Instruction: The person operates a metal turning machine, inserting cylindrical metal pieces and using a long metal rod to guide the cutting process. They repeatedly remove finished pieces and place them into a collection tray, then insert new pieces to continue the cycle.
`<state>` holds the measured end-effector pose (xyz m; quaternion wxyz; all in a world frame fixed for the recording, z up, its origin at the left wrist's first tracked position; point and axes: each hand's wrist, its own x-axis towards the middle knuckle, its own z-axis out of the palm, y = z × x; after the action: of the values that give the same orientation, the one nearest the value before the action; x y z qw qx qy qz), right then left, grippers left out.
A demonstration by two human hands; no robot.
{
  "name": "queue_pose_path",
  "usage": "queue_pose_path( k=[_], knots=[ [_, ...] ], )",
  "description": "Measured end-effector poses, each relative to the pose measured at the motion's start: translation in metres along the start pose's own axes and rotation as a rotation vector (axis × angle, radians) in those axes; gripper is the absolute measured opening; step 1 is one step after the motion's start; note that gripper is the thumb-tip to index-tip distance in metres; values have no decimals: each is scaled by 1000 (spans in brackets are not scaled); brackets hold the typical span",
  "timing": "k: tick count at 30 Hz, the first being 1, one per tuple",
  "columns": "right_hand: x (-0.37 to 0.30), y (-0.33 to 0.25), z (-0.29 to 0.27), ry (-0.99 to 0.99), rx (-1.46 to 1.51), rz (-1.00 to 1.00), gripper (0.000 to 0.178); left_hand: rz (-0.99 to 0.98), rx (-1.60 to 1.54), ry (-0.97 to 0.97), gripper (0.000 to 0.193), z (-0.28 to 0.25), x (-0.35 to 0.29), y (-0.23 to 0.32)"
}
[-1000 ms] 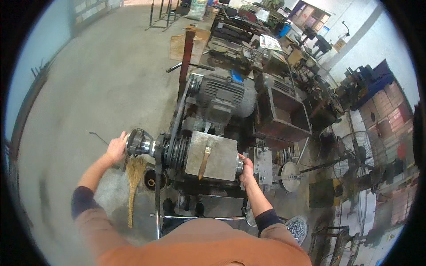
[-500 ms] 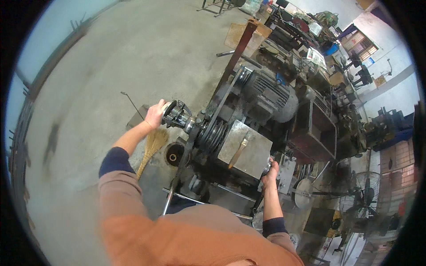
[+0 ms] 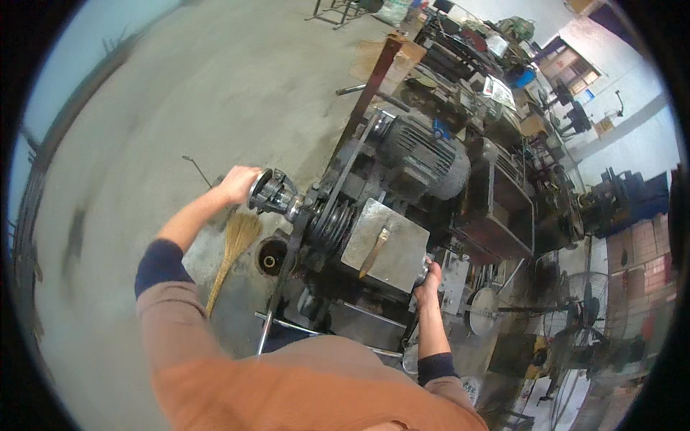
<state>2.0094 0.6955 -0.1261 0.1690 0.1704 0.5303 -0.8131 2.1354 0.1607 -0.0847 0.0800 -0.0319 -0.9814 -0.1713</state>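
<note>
Presumably for purchase, the left hand (image 3: 240, 184), grip curled, clasped the flange (image 3: 258, 189) at the spindle's (image 3: 295, 207) left end; the right hand (image 3: 430, 280) clasped the collar (image 3: 421, 275) beside the housing (image 3: 404, 250), whose flat top supported a paintbrush (image 3: 374, 252).

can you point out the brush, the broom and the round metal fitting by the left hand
Brush (image 3: 373, 256), head view: on its handle
Broom (image 3: 231, 251), head view: where its straw head narrows
Round metal fitting (image 3: 273, 194), head view: on its body, beside the dark disc
</note>
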Motion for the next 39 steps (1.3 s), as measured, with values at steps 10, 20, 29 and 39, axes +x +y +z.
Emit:
queue_pose_path(
  k=[10,20,29,39],
  knots=[
    [2,2,0,-62,-13,8,40,-107,107,-315,52,-38,-1,17],
    [4,1,-1,-81,-5,6,34,-13,172,-235,44,-15,18,9],
    [-2,-3,6,-66,-51,-2,33,45,166,-163,41,-31,-7,29],
    [-7,-3,11,-92,-56,-26,37,-18,185,-219,38,3,10,-9]
  ],
)
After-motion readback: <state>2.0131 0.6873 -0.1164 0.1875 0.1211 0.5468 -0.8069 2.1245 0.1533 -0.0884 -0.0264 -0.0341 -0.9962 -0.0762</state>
